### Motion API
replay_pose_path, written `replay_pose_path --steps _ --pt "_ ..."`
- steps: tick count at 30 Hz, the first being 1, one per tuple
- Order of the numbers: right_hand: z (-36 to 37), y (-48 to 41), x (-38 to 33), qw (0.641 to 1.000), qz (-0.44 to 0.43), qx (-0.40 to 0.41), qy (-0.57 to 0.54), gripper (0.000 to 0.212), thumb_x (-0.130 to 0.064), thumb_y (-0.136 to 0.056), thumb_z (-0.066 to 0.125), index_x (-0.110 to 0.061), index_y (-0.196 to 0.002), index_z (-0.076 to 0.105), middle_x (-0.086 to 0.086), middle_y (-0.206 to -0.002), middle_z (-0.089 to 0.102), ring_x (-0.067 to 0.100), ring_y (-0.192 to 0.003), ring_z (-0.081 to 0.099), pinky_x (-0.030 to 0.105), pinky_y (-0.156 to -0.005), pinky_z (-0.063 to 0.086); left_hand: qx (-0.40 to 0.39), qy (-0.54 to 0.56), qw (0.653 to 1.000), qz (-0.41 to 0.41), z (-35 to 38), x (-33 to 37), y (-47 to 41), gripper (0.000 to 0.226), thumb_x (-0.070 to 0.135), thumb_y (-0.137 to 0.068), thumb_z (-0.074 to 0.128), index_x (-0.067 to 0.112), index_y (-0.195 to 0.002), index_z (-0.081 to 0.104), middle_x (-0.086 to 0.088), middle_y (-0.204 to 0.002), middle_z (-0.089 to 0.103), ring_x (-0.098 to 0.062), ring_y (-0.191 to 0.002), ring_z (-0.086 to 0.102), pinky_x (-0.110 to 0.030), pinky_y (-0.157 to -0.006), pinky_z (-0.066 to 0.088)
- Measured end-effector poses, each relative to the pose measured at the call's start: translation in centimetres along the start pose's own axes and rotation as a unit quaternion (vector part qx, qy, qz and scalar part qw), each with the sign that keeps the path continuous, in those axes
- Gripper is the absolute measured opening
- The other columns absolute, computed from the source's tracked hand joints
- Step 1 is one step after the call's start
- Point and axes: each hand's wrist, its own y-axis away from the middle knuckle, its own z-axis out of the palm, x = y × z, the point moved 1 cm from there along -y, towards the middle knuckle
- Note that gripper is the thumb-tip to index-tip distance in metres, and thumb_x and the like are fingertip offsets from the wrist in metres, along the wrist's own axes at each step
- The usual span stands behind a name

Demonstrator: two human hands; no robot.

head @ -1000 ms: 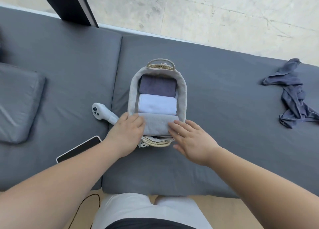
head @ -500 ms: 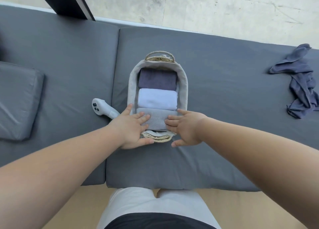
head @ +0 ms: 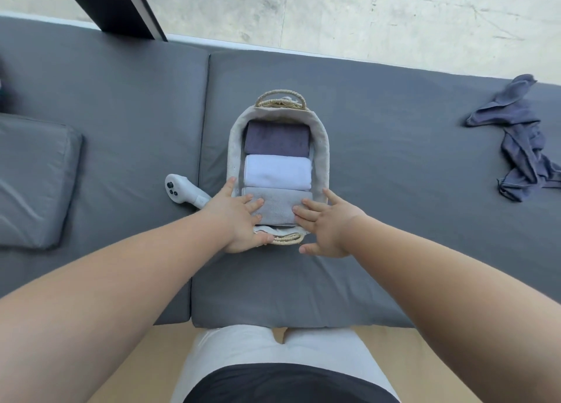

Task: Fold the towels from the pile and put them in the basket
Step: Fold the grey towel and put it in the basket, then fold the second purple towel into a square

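Both hands lay flat with fingers spread and straight, clasping nothing. The left hand (head: 239,217) pressed on the left end of a folded grey towel (head: 277,205), and the right hand (head: 328,226) pressed on its right end. That towel sat inside the basket (head: 322,147), at the end nearest the person. Just beyond it, touching it, lay a folded white towel (head: 277,172), then a folded dark towel (head: 277,138) at the far end under the woven handle (head: 280,99).

The basket stood on a grey sofa cushion (head: 394,190). A white controller (head: 182,188) lay just beside the basket's left side, close to the left wrist. Well off to the right, a crumpled dark blue towel (head: 522,147) lay unfolded on the same cushion. A grey pillow (head: 30,178) rested far left.
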Motion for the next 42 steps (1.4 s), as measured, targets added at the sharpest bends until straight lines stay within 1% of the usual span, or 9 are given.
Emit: replay_pose_path --steps 4,10,15,19,23,27,32,37,42 --pt "0.2 1.9 -0.9 0.999 0.030 0.000 -0.044 0.079 -0.065 -0.100 0.014 -0.018 -0.160 -0.008 -0.004 -0.168 -0.014 0.016 -0.154 -0.011 0.046 -0.124 -0.008 -0.004 -0.021 1.000 -0.007 0.0 0.0 1.6 0.080 0.067 -0.096 -0.001 0.020 -0.159 0.016 0.003 -0.167 0.006 -0.014 -0.154 0.001 -0.060 -0.116 -0.018" --pt "-1.4 3.5 -2.0 0.995 0.085 -0.017 -0.054 0.077 -0.065 -0.100 0.011 -0.019 -0.161 0.003 -0.004 -0.168 -0.005 0.018 -0.155 -0.008 0.055 -0.122 -0.010 -0.005 -0.004 0.999 -0.045 -0.2 0.5 1.7 0.088 0.071 -0.093 -0.001 0.016 -0.158 0.021 0.000 -0.166 0.016 -0.018 -0.154 0.004 -0.060 -0.116 -0.018" --pt "-0.6 6.9 -2.3 0.982 0.076 0.063 -0.163 0.069 -0.057 -0.104 0.014 -0.016 -0.159 0.022 -0.003 -0.168 0.011 0.019 -0.155 0.002 0.052 -0.124 -0.001 0.090 0.028 0.993 -0.067 -0.7 2.8 3.0 0.082 0.067 -0.096 0.006 0.018 -0.141 0.054 -0.008 -0.151 0.045 -0.027 -0.150 0.019 -0.059 -0.120 -0.005" --pt "3.3 10.6 -1.4 0.962 0.097 0.124 -0.225 0.064 -0.054 -0.105 0.019 -0.017 -0.156 0.029 -0.004 -0.166 0.019 0.019 -0.154 0.010 0.047 -0.125 0.003 0.173 0.113 0.973 -0.099 -1.8 5.7 4.6 0.065 0.063 -0.098 0.016 0.022 -0.123 0.060 -0.006 -0.128 0.058 -0.028 -0.130 0.042 -0.057 -0.117 0.014" --pt "8.9 14.3 0.6 0.930 0.139 0.163 -0.299 0.062 -0.057 -0.104 0.022 -0.024 -0.157 0.029 -0.005 -0.167 0.018 0.017 -0.154 0.012 0.045 -0.125 0.003 0.251 0.225 0.934 -0.116 -5.0 10.1 5.9 0.052 0.060 -0.098 0.025 0.025 -0.116 0.059 -0.001 -0.118 0.061 -0.028 -0.117 0.051 -0.048 -0.101 0.034" --pt "14.9 17.8 4.7 0.895 0.184 0.229 -0.336 0.060 -0.056 -0.104 0.027 -0.026 -0.155 0.032 -0.007 -0.164 0.025 0.017 -0.151 0.022 0.042 -0.124 0.008 0.314 0.252 0.906 -0.131 -8.7 15.9 5.7 0.048 0.057 -0.099 0.034 0.025 -0.129 0.055 -0.001 -0.126 0.060 -0.028 -0.121 0.052 -0.045 -0.099 0.039" --pt "22.8 23.1 11.7 0.854 0.225 0.269 -0.385 0.065 -0.060 -0.100 0.036 -0.027 -0.156 0.029 -0.002 -0.164 0.025 0.025 -0.148 0.028 0.047 -0.122 0.020 0.315 0.208 0.912 -0.162 -13.3 25.7 3.5 0.061 0.064 -0.091 0.043 0.027 -0.140 0.046 0.001 -0.139 0.052 -0.026 -0.127 0.048 -0.045 -0.105 0.038" --pt "28.6 29.1 16.6 0.847 0.255 0.275 -0.376 0.066 -0.063 -0.098 0.037 -0.029 -0.154 0.031 0.000 -0.163 0.027 0.027 -0.147 0.028 0.050 -0.120 0.023 0.321 0.209 0.907 -0.173 -19.2 33.8 2.5 0.063 0.066 -0.090 0.046 0.029 -0.141 0.044 0.002 -0.141 0.048 -0.026 -0.128 0.047 -0.045 -0.106 0.037" --pt "31.5 32.0 19.2 0.836 0.270 0.269 -0.396 0.065 -0.063 -0.098 0.038 -0.030 -0.154 0.031 -0.001 -0.163 0.026 0.027 -0.146 0.030 0.048 -0.118 0.027 0.323 0.249 0.901 -0.146 -22.7 37.8 1.4 0.061 0.063 -0.091 0.047 0.030 -0.142 0.043 0.004 -0.143 0.046 -0.023 -0.130 0.044 -0.042 -0.108 0.035"
